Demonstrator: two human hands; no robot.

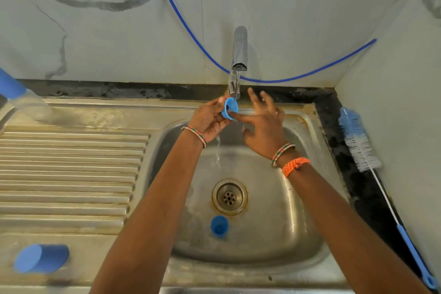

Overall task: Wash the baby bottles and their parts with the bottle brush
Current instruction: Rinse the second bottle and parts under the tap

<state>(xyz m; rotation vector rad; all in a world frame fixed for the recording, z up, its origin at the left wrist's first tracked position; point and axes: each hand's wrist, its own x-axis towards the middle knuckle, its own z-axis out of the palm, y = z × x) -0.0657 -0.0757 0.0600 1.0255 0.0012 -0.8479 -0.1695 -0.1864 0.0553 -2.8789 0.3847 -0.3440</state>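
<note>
No writing is readable. Under the chrome tap (239, 48), the left hand (208, 120) pinches a blue plastic bottle ring (230, 108); the right hand (263, 124) is spread wide, one finger touching it. A bristly bottle brush (358, 141) lies right of the steel sink (310, 229).

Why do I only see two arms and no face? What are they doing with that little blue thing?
The camera sits on the person's head and looks down, so you see only their arms. They stand at a metal sink under a tap with water running. The left hand holds a small blue bottle ring in the water, and the right hand, fingers spread, touches it with one finger. A blue cap lies in the sink near the drain. Another blue cap lies on the draining board, and a bottle stands at the far left. The bottle brush rests by the right wall, unused.
</note>
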